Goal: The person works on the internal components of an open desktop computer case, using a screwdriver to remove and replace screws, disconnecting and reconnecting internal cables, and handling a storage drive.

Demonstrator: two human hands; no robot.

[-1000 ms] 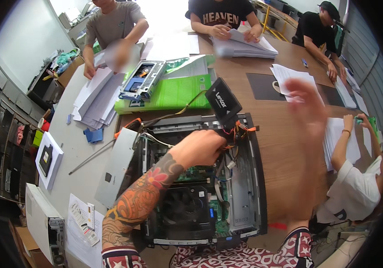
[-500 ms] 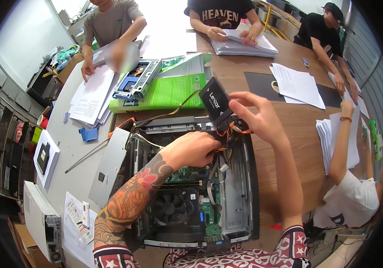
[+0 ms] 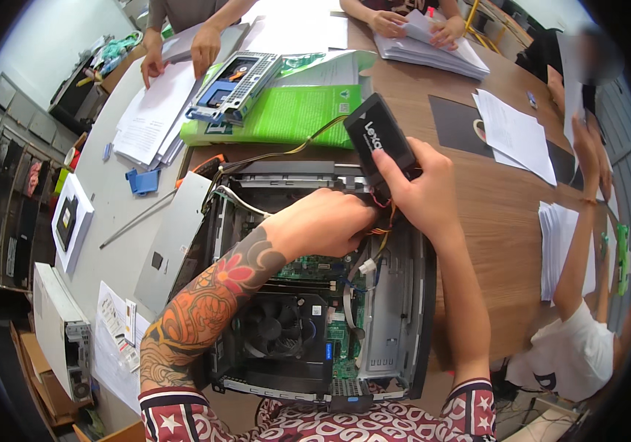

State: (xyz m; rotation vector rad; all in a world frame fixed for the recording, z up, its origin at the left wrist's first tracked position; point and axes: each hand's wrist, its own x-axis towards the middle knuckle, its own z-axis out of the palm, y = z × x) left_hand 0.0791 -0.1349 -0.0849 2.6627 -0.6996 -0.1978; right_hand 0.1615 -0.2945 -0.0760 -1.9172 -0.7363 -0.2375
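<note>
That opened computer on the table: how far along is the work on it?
Done: the computer case lies open, its grey side panel set beside it. In hand: the right hand holds a flat black drive over the case's far end, and the left hand reaches among the orange cables there. Left: the drive is not seated yet, and the panel is off.

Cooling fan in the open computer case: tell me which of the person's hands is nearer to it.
Left. The left hand reaches into the computer case just above the cooling fan; the right hand holds a black drive over the case's far edge.
</note>
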